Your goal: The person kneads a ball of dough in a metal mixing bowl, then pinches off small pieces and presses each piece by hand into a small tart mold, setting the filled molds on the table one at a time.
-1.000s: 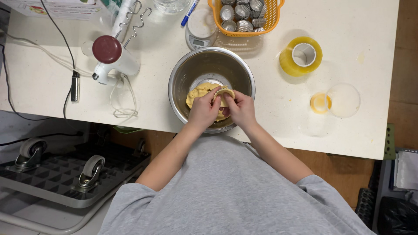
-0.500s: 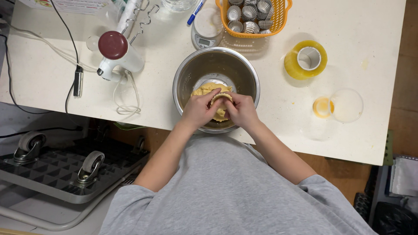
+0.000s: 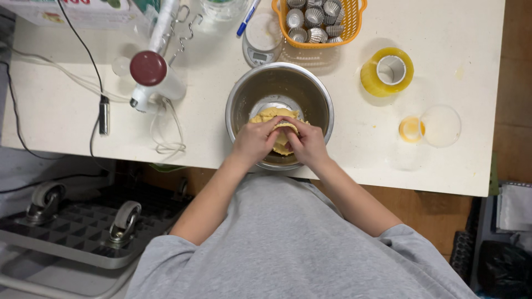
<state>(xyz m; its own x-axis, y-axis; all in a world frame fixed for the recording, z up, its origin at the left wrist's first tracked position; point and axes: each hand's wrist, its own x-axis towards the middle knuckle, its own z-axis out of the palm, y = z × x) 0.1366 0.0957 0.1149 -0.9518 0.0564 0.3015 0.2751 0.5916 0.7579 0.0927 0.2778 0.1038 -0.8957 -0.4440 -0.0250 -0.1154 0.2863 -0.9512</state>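
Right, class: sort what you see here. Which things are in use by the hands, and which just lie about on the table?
In use:
left hand
right hand
dough
steel bowl

Lying about:
hand mixer
orange basket of foil cups
scale
yellow tape roll
pen
clear lid

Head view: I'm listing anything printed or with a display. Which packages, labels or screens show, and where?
Cardboard box: table's far left corner, white with red and green print, cut off by the frame.
Digital kitchen scale: just behind the steel bowl, silver-white, with a small grey screen.
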